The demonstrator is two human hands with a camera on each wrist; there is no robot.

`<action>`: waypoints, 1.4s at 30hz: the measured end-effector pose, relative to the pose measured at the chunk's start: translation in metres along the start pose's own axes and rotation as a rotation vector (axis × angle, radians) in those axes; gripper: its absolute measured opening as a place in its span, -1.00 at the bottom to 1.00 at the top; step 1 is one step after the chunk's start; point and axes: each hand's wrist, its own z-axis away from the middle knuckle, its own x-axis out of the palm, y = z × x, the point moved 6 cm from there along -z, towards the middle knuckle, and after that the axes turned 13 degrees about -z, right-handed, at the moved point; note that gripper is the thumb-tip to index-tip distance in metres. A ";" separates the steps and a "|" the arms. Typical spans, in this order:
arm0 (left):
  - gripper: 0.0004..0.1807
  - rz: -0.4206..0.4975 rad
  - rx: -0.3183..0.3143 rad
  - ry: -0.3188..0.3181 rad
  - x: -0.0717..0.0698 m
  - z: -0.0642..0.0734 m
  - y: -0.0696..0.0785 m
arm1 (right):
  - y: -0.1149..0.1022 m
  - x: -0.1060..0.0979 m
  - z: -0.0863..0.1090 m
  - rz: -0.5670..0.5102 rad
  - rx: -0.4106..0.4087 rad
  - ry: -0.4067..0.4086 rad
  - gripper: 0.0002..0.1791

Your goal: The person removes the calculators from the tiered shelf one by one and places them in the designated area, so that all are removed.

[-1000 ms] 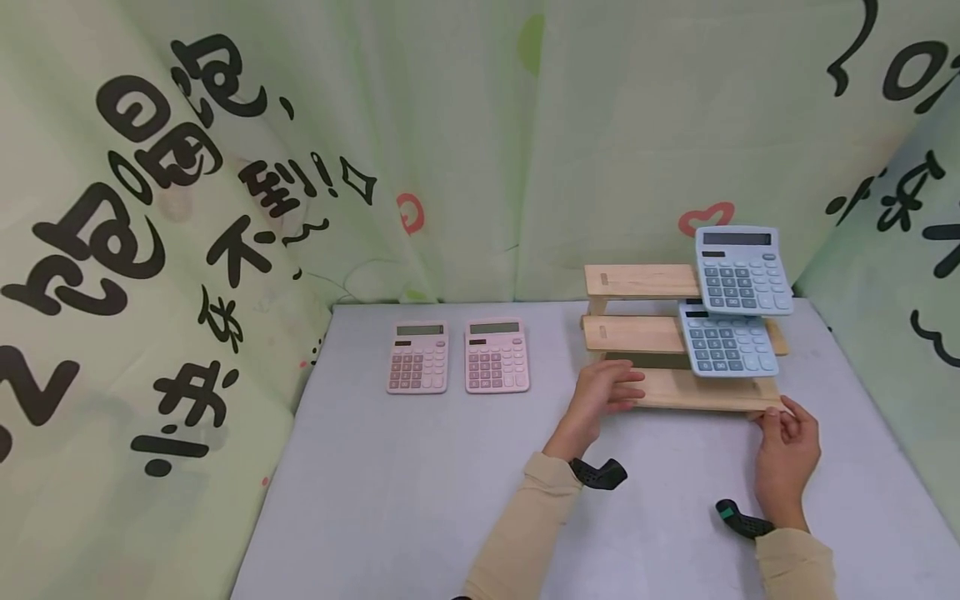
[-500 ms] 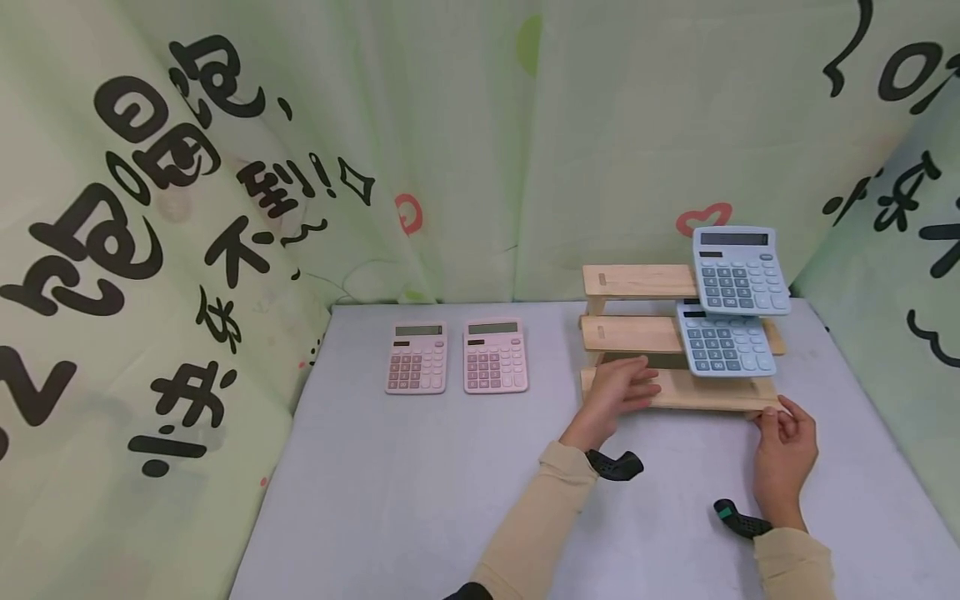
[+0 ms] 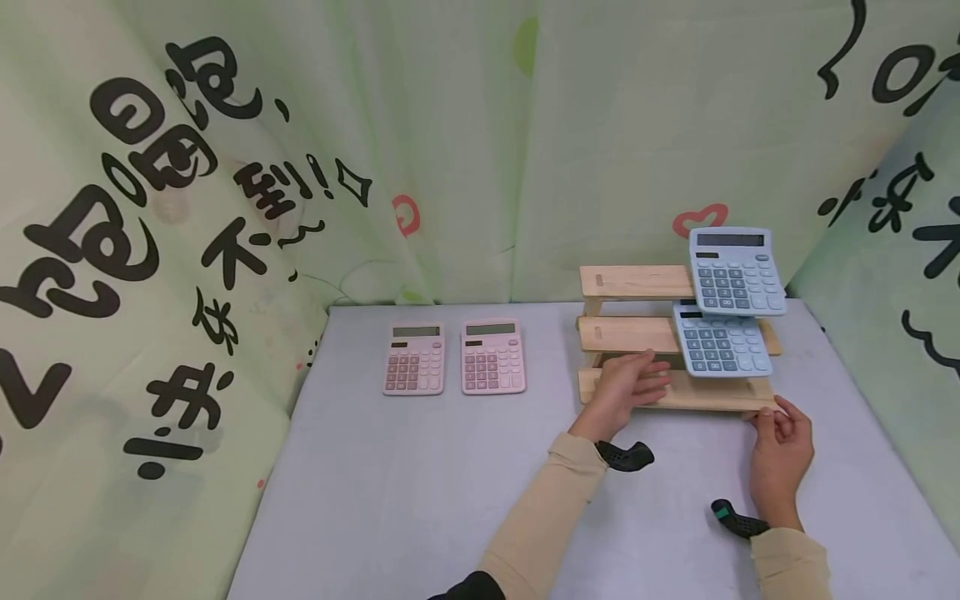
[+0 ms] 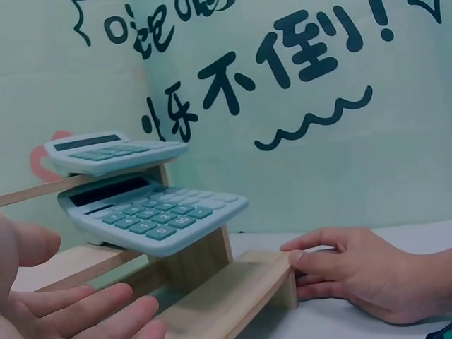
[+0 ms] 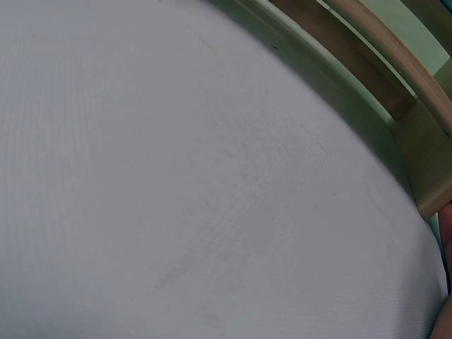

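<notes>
Wooden rack [image 3: 630, 335]: likely stiff, light; we'd grip its ends.
Right hand [image 3: 782, 458]: pinching a corner, apparently.
Left hand [image 3: 621, 390]: loose, holding nothing.

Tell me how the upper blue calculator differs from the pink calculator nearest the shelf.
The upper blue calculator has some grey-blue keys; the pink calculator has some dusky-pink ones. The upper blue calculator sits on the top tier of the wooden shelf; the pink calculator lies on the table. Both have a dark display above their keys.
</notes>
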 end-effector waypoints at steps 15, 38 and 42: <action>-0.64 0.065 -0.002 -0.053 0.007 -0.001 -0.001 | 0.001 0.000 -0.001 -0.012 0.014 -0.001 -0.54; -0.75 0.119 -0.063 -0.040 0.025 -0.008 -0.002 | 0.001 -0.001 0.001 -0.016 0.015 -0.002 -0.55; -0.78 0.127 -0.073 -0.044 0.030 -0.010 -0.003 | 0.001 0.000 0.001 -0.008 0.013 -0.008 -0.54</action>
